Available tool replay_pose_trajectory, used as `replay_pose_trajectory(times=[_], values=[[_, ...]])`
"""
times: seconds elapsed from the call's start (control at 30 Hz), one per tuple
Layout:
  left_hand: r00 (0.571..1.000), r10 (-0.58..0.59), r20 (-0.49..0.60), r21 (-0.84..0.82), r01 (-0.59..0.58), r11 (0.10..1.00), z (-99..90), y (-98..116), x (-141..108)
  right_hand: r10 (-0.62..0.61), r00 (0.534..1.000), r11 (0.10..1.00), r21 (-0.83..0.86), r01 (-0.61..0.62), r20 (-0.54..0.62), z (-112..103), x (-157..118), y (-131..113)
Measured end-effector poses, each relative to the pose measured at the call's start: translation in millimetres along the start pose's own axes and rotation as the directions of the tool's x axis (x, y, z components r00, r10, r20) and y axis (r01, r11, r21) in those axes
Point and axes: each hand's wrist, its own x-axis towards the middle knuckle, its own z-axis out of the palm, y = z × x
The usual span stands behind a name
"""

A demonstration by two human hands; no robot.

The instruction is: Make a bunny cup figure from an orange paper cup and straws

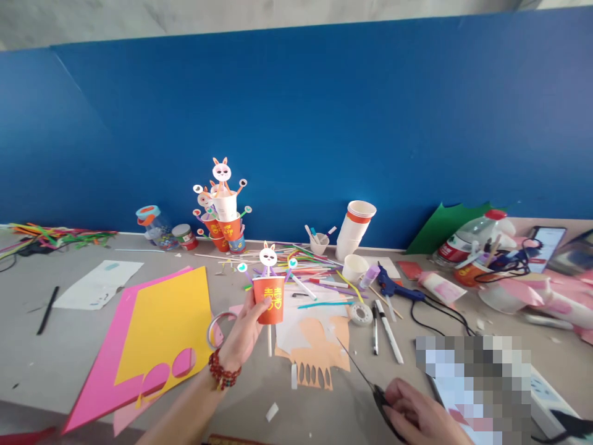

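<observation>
A red paper cup [262, 315] with gold characters is gripped by my left hand [244, 337], its fingers wrapped round the side. Above its rim stand a white rabbit face [268, 257] with ears and two round paper paws on purple stems. A white stick [270, 341] comes out below the cup. My right hand [410, 402], low on the right, is closed on the black handle of a pair of scissors [377, 390]; the thin blade points up and left towards cut orange paper [319, 352]. Part of the handle is hidden by the fingers.
Yellow [171, 321] and pink card lie on the left. Finished-looking rabbit cups [225, 207] are stacked at the back. A leaning stack of white cups [354, 232], a blue glue gun [396, 287], markers [389, 330] and a pixelated device area [472, 383] are to the right.
</observation>
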Motion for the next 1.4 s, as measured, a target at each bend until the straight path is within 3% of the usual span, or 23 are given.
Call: replay_pose_trajectory(times=[0.1, 0.27, 0.43, 0.67, 0.87, 1.4], values=[[0.999, -0.016, 0.044, 0.016, 0.015, 1.0, 4.1, 2, 0, -0.08, 0.989, 0.968, 0.247, 0.047, 0.125, 3, 6, -26], [0.992, -0.038, 0.122, 0.034, 0.034, 0.999, 10.3, 7, -3, -0.168, 0.952, 0.983, -0.025, 0.18, 0.257, 5, 29, -82], [0.977, -0.101, 0.187, 0.08, 0.088, 0.993, 8.4, 15, -11, -0.243, 0.881, 0.952, -0.073, 0.296, 0.405, -1, 49, -115], [0.956, -0.116, 0.269, 0.084, 0.096, 0.992, 10.2, 13, -17, -0.319, 0.833, 0.904, -0.119, 0.411, 0.452, -3, 60, -124], [0.942, -0.12, 0.315, 0.144, 0.077, 0.986, 13.0, 11, -18, -0.318, 0.834, 0.879, -0.19, 0.437, 0.45, -6, 58, -134], [0.945, -0.108, 0.308, 0.154, 0.063, 0.986, 15.1, 11, -18, -0.332, 0.832, 0.842, -0.258, 0.474, 0.443, -9, 59, -135]])
